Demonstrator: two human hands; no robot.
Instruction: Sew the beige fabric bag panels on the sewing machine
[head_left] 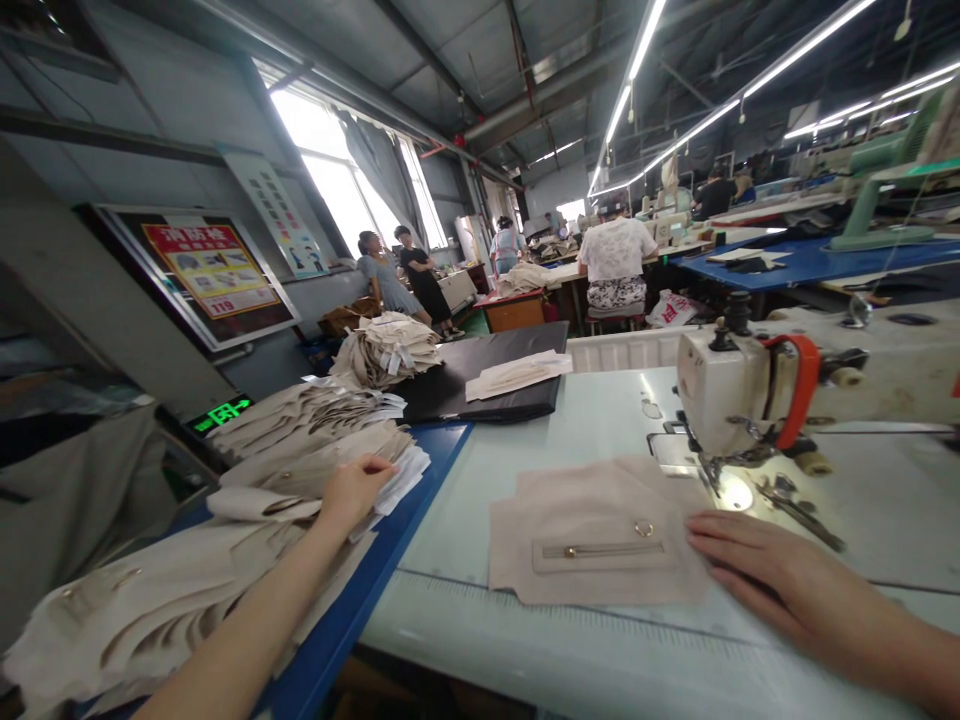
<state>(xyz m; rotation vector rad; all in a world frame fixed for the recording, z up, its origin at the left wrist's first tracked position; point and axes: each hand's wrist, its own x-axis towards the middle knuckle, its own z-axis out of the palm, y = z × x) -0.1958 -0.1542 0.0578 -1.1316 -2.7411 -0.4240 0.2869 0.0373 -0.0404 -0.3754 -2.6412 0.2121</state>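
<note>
My left hand (351, 492) reaches out to the left and rests on a stack of beige fabric pieces (300, 450) on the blue side table; its fingers curl over the top piece. My right hand (765, 580) lies flat, fingers stretched, on the pale sewing table (525, 440), its fingertips touching the right edge of a beige fabric panel (600, 545) with a zipper pocket and a small metal ring. The panel lies just in front of the needle of a white sewing machine (750, 390).
More beige piles (386, 348) sit farther back on the left, beside a black board (480, 385) with folded pieces. A blue table edge (375, 590) runs along the left. Several people stand and sit at other stations behind. A lit exit sign (220, 413) glows at left.
</note>
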